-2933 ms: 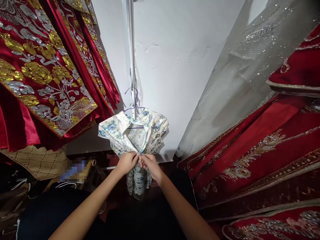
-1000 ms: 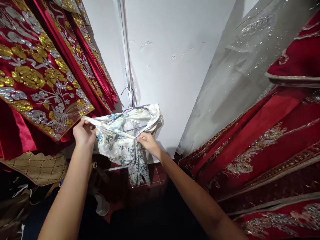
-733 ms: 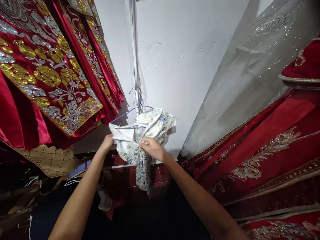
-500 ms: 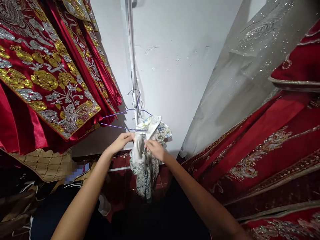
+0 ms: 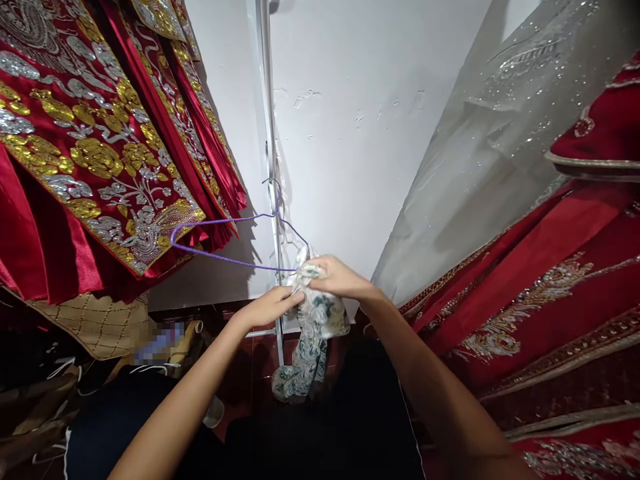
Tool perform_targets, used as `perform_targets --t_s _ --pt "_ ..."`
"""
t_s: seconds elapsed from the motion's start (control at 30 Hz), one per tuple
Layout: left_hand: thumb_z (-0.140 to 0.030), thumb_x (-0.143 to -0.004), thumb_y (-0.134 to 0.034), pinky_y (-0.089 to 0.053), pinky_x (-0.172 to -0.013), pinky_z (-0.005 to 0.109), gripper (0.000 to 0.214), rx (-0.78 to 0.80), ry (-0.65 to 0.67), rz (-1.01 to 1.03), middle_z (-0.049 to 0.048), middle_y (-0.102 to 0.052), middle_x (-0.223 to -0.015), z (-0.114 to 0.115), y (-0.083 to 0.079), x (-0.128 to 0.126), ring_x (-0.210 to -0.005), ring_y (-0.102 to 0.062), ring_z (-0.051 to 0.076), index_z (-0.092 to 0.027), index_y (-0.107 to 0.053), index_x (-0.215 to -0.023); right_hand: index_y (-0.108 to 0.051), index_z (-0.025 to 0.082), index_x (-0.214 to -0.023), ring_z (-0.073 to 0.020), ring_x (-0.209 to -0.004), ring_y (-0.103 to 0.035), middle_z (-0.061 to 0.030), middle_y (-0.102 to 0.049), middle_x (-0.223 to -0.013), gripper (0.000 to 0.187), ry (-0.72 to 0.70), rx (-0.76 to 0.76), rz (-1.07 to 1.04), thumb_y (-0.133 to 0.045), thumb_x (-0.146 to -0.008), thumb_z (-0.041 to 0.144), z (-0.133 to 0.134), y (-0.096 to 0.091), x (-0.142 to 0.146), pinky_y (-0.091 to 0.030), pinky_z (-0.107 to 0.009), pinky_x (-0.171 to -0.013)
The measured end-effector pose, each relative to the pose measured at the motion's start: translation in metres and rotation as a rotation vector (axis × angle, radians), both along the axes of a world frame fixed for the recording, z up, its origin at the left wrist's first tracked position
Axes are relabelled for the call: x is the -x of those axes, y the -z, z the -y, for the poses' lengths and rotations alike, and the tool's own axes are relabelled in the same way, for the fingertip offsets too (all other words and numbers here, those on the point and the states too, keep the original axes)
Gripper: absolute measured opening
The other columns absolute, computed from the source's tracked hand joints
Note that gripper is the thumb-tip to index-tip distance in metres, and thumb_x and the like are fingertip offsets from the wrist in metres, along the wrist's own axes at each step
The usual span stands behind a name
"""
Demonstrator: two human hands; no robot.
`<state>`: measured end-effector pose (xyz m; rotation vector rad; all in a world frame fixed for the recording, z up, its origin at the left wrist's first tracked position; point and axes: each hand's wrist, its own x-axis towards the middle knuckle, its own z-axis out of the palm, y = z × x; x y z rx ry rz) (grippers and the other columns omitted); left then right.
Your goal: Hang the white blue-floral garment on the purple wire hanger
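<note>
A purple wire hanger (image 5: 220,257) hangs by its hook from a white metal pole, its left arm bare. Around the hanger's right end is a white garment with a green and blue leafy print (image 5: 313,343), bunched up and dangling towards the floor. My right hand (image 5: 337,277) is closed on the gathered cloth near the hanger's lower bar. Just below and to the left, my left hand (image 5: 273,305) pinches the same garment with thumb and fingers. Folds of cloth hide the hanger's right tip.
Red garments with gold and silver embroidery (image 5: 100,153) hang at left. A sheer white sparkly gown (image 5: 465,167) and red beaded dresses (image 5: 525,293) hang at right. The white pole (image 5: 267,93) stands against a scuffed wall (image 5: 350,67). A person's dark-clothed leg (image 5: 115,413) is at lower left.
The garment has slid right and down, baring more of the hanger's left side. My right hand has moved up and right onto the bunched cloth; my left hand has shifted right and lower.
</note>
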<state>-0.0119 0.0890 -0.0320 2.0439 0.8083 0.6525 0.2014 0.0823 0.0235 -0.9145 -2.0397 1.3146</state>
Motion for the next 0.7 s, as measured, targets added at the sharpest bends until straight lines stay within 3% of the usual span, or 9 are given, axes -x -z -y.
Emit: perform_targets --t_s 0.07,0.13,0.23,0.3,0.43,0.5,0.57,0.7 --pt "-0.063 -0.094 -0.038 -0.048 -0.080 0.034 0.054 -0.011 -0.004 -0.086 0.0047 -0.065 -0.085 -0.005 0.012 0.000 -0.081 -0.057 0.021 -0.016 -0.063 -0.083 -0.065 0.016 -0.080 -0.0150 -0.070 -0.057 -0.0002 -0.063 -0.076 0.008 0.228 -0.239 -0.054 -0.065 -0.075 0.023 -0.010 0.000 -0.005 -0.044 -0.026 -0.065" --pt "-0.062 -0.091 -0.044 -0.047 -0.075 0.031 0.051 -0.005 -0.028 -0.136 0.0029 -0.062 -0.079 -0.012 0.017 0.005 -0.075 -0.055 0.019 -0.016 -0.060 -0.079 -0.066 0.018 -0.098 -0.0179 -0.084 -0.061 -0.0026 -0.067 -0.091 0.022 0.431 -0.385 -0.152 -0.061 -0.077 0.023 -0.024 0.009 -0.001 -0.047 -0.028 -0.074" --pt "-0.060 -0.088 -0.049 -0.046 -0.078 0.030 0.046 -0.012 -0.099 -0.187 0.0044 -0.064 -0.087 -0.023 0.011 0.020 -0.082 -0.058 0.021 -0.016 -0.062 -0.085 -0.062 0.020 -0.111 -0.0197 -0.089 -0.063 -0.0049 -0.068 -0.100 0.030 0.450 -0.259 -0.147 -0.053 -0.085 0.032 -0.052 0.033 0.020 -0.049 -0.029 -0.078" --pt "-0.058 -0.086 -0.051 -0.046 -0.079 0.029 0.044 -0.010 -0.116 -0.239 0.0053 -0.066 -0.092 -0.026 0.003 0.034 -0.086 -0.059 0.022 -0.016 -0.065 -0.089 -0.064 0.018 -0.101 -0.0197 -0.080 -0.063 -0.0056 -0.069 -0.090 0.031 0.416 -0.110 -0.053 -0.044 -0.091 0.040 -0.070 0.052 0.036 -0.050 -0.028 -0.072" --pt "-0.059 -0.078 -0.058 -0.041 -0.057 0.027 0.043 0.169 -0.105 -0.491 0.0018 -0.059 -0.061 -0.025 -0.009 0.067 -0.058 -0.055 0.018 -0.018 -0.060 -0.067 -0.063 0.017 -0.078 -0.0198 -0.067 -0.058 -0.0057 -0.066 -0.071 0.032 0.453 -0.062 0.068 -0.048 -0.088 0.044 -0.086 0.079 0.047 -0.045 -0.028 -0.062" --pt "-0.056 -0.068 -0.066 -0.032 -0.047 0.026 0.043 0.178 -0.214 -0.627 -0.0007 -0.049 -0.048 -0.024 -0.013 0.088 -0.045 -0.045 0.015 -0.019 -0.053 -0.052 -0.063 0.017 -0.076 -0.0197 -0.069 -0.057 -0.0056 -0.066 -0.072 0.026 0.513 -0.109 0.086 -0.054 -0.084 0.041 -0.085 0.084 0.040 -0.043 -0.028 -0.063" --pt "-0.051 -0.062 -0.071 -0.027 -0.045 0.026 0.041 0.122 -0.342 -0.687 -0.0006 -0.049 -0.046 -0.023 -0.018 0.110 -0.043 -0.042 0.013 -0.019 -0.050 -0.046 -0.064 0.018 -0.078 -0.0197 -0.072 -0.056 -0.0054 -0.066 -0.077 0.022 0.572 -0.155 0.103 -0.057 -0.081 0.039 -0.081 0.085 0.027 -0.041 -0.027 -0.065" --pt "-0.048 -0.070 -0.064 -0.034 -0.050 0.027 0.032 -0.023 -0.496 -0.708 0.0042 -0.062 -0.057 -0.025 -0.030 0.141 -0.054 -0.056 0.020 -0.021 -0.060 -0.054 -0.060 0.018 -0.072 -0.0174 -0.064 -0.050 -0.0026 -0.059 -0.066 0.027 0.638 -0.208 0.121 -0.056 -0.081 0.043 -0.072 0.076 0.003 -0.036 -0.027 -0.060"
